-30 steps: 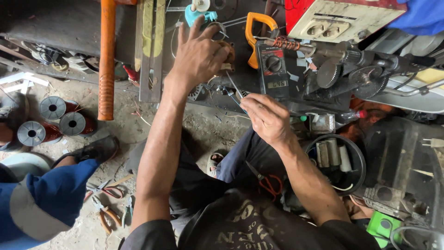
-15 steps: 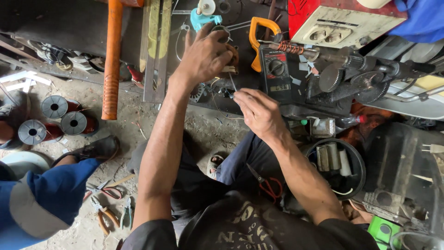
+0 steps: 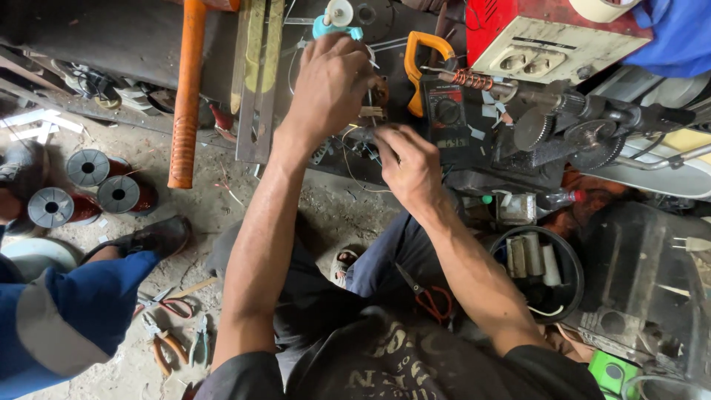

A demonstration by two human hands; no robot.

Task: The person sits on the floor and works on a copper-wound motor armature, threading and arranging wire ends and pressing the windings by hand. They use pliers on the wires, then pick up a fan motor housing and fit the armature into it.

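My left hand (image 3: 329,81) is curled over a small wound part with thin wires (image 3: 370,111) on the table (image 3: 133,44), and my right hand (image 3: 411,163), which has moved up from lower right over the last second, now pinches the wire ends just below the left. The two hands have thus closed from apart to nearly touching, which I judge brings the fine work onto the wires themselves. An orange-jawed clamp meter (image 3: 444,111) lies just right of both hands; an orange hose (image 3: 185,96) hangs well to their left.
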